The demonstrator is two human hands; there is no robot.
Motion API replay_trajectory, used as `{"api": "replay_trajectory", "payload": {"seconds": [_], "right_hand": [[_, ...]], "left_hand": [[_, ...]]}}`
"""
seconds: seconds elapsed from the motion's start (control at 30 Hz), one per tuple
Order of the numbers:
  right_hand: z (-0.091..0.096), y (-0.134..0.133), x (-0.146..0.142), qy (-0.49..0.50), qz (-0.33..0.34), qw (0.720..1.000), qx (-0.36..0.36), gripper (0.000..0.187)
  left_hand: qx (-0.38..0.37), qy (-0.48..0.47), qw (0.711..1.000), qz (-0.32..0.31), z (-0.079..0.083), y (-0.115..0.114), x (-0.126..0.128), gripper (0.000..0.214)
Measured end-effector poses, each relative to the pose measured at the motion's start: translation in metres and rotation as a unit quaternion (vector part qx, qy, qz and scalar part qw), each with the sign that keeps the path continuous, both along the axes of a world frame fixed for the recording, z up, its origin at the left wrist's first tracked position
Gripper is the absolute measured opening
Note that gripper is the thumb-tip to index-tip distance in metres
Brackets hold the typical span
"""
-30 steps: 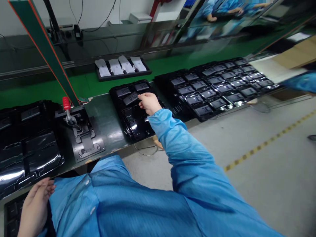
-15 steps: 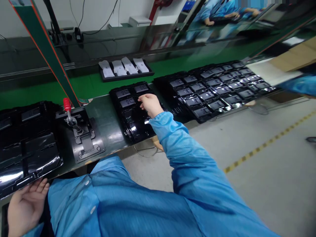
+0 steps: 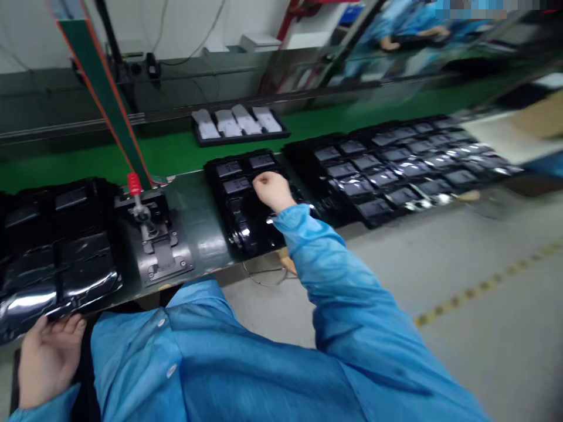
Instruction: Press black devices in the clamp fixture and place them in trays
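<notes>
My right hand [image 3: 276, 191] hovers at or just over the middle black plastic tray [image 3: 263, 234], its fingers curled together. Whatever may be in the fingers is hidden. Flat dark rectangular pieces [image 3: 237, 184] lie in that tray's far compartments, left of and beyond the hand. At lower left, my left hand [image 3: 51, 358] is palm up with fingers extended, the fingertips at the near edge of the left black tray [image 3: 56, 258]. Between these two trays sits a metal fixture [image 3: 165, 255] with a red-handled toggle clamp [image 3: 134, 185], its handle upright.
Farther right, wide black trays [image 3: 328, 196] hold several dark rectangular pieces. Behind, a small black tray [image 3: 241, 138] carries white packets on the green surface [image 3: 169, 153]. A green post [image 3: 103, 97] rises behind the fixture. A co-worker's hands [image 3: 391, 42] show at the back.
The view has shifted, so the bench appears slightly farther right. My right hand's fingers are curled in more tightly over the middle tray. The left hand stays at its tray edge.
</notes>
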State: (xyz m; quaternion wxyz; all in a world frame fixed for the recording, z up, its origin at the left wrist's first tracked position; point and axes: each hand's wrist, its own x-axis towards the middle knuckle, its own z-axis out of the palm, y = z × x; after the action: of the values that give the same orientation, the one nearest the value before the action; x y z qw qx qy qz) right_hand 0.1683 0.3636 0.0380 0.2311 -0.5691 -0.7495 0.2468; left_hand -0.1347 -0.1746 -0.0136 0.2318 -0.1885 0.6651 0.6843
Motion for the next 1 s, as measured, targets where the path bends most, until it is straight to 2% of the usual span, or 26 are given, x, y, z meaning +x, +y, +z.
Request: {"api": "replay_trajectory", "payload": {"seconds": [0.07, 0.13, 0.2, 0.27, 0.37, 0.43, 0.5, 0.63, 0.73, 0.8, 0.87, 0.93, 1.0], "right_hand": [[0.007, -0.024, -0.006, 0.008, 0.018, 1.0, 0.014, 0.018], [0.011, -0.057, -0.012, 0.031, 0.056, 0.998, 0.029, 0.02], [0.011, -0.097, -0.018, 0.064, 0.139, 0.988, 0.002, 0.025], [0.007, -0.144, -0.024, 0.105, 0.216, 0.967, -0.085, 0.029], [-0.004, -0.216, -0.042, 0.153, 0.316, 0.901, -0.254, 0.034], [-0.015, -0.254, -0.061, 0.194, 0.336, 0.853, -0.35, 0.038], [-0.026, -0.281, -0.084, 0.24, 0.312, 0.814, -0.428, 0.043], [-0.037, -0.306, -0.125, 0.287, 0.248, 0.746, -0.547, 0.045], [-0.036, -0.314, -0.143, 0.304, 0.259, 0.709, -0.582, 0.044], [-0.035, -0.316, -0.148, 0.321, 0.271, 0.707, -0.569, 0.045], [-0.035, -0.316, -0.149, 0.328, 0.276, 0.716, -0.552, 0.044], [-0.035, -0.313, -0.147, 0.322, 0.275, 0.725, -0.544, 0.04], [-0.035, -0.308, -0.141, 0.315, 0.277, 0.728, -0.542, 0.037]], "left_hand": [[0.04, -0.017, 0.997, 0.059, 0.007, 0.01, 0.009, 0.007], [0.074, -0.007, 0.995, 0.065, 0.011, 0.018, 0.015, 0.008], [0.108, 0.024, 0.991, 0.07, 0.009, 0.02, 0.018, 0.014], [0.15, 0.053, 0.985, 0.063, 0.005, 0.018, 0.021, 0.016], [0.192, 0.074, 0.977, 0.053, 0.0, 0.012, 0.033, 0.016], [0.203, 0.077, 0.975, 0.046, -0.001, 0.009, 0.044, 0.017], [0.208, 0.077, 0.974, 0.035, -0.001, 0.005, 0.056, 0.018], [0.215, 0.062, 0.974, 0.017, 0.0, 0.001, 0.079, 0.015], [0.225, 0.044, 0.973, 0.005, -0.001, 0.0, 0.094, 0.018], [0.221, 0.038, 0.974, -0.002, -0.005, -0.002, 0.103, 0.02], [0.203, 0.03, 0.978, -0.023, -0.009, -0.008, 0.109, 0.024], [0.194, 0.013, 0.979, -0.068, -0.011, -0.018, 0.112, 0.029], [0.22, -0.016, 0.965, -0.138, -0.011, -0.033, 0.111, 0.035]]}}
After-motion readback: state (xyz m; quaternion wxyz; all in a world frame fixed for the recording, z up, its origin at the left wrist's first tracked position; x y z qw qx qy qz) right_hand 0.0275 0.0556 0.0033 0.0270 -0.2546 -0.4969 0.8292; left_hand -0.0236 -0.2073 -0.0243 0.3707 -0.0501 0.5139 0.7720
